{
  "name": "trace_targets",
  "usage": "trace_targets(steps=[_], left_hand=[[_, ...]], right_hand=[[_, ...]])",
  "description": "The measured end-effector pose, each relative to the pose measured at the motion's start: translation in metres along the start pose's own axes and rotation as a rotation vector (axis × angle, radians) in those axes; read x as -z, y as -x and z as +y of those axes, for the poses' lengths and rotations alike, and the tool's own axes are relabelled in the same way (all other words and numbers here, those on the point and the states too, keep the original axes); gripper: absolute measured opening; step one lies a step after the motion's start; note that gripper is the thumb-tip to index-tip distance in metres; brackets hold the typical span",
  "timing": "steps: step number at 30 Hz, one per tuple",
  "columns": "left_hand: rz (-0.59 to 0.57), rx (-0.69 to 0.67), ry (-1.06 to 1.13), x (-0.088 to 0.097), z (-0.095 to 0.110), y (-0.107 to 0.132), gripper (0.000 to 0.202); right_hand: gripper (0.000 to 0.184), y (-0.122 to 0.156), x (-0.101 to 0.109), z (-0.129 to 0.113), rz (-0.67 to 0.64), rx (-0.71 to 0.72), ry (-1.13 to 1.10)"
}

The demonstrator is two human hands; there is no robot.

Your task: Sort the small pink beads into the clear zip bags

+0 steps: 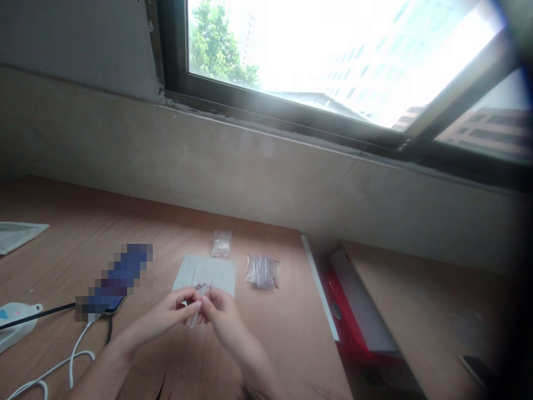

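My left hand (183,303) and my right hand (219,305) meet over the front edge of a white sheet (204,266) on the wooden table. Between them they pinch a small clear plastic bag (193,320), partly hidden by the fingers. Small dark red beads (200,286) show just above the fingertips; whether they are inside the bag I cannot tell. Behind the sheet lies another small clear bag (222,243). To the right is a larger clear zip bag (261,271), with a few reddish beads (275,282) at its right side.
On the left a phone (120,283), its screen blurred out, lies with a white cable (71,355) and a black cable attached. A white device (16,322) is at the far left. Beyond the table's right edge (320,289) are a red object (345,316) and another wooden surface (416,294).
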State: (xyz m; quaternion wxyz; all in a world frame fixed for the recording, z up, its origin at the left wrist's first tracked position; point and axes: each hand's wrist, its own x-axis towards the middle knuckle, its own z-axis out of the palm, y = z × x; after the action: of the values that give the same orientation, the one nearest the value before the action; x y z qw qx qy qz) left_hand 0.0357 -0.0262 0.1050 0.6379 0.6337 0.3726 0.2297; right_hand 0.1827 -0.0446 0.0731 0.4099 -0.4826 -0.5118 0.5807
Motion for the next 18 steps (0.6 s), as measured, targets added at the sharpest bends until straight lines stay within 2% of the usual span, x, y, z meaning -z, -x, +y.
trace_targets(steps=[4, 8, 13, 18], left_hand=[[0.001, -0.005, 0.033, -0.005, 0.003, -0.001, 0.026], [0.125, 0.012, -0.042, -0.008, -0.001, -0.003, 0.029], [0.322, -0.019, -0.193, -0.009, -0.021, -0.010, 0.023], [0.370, -0.112, -0.301, -0.011, -0.036, -0.016, 0.020]], right_hand=[[0.030, -0.001, -0.001, 0.001, -0.011, -0.015, -0.077], [0.026, 0.000, -0.003, -0.004, 0.005, 0.009, -0.080], [0.020, 0.001, -0.007, -0.011, 0.170, -0.035, 0.068], [0.015, 0.002, -0.010, -0.012, 0.269, -0.035, 0.179]])
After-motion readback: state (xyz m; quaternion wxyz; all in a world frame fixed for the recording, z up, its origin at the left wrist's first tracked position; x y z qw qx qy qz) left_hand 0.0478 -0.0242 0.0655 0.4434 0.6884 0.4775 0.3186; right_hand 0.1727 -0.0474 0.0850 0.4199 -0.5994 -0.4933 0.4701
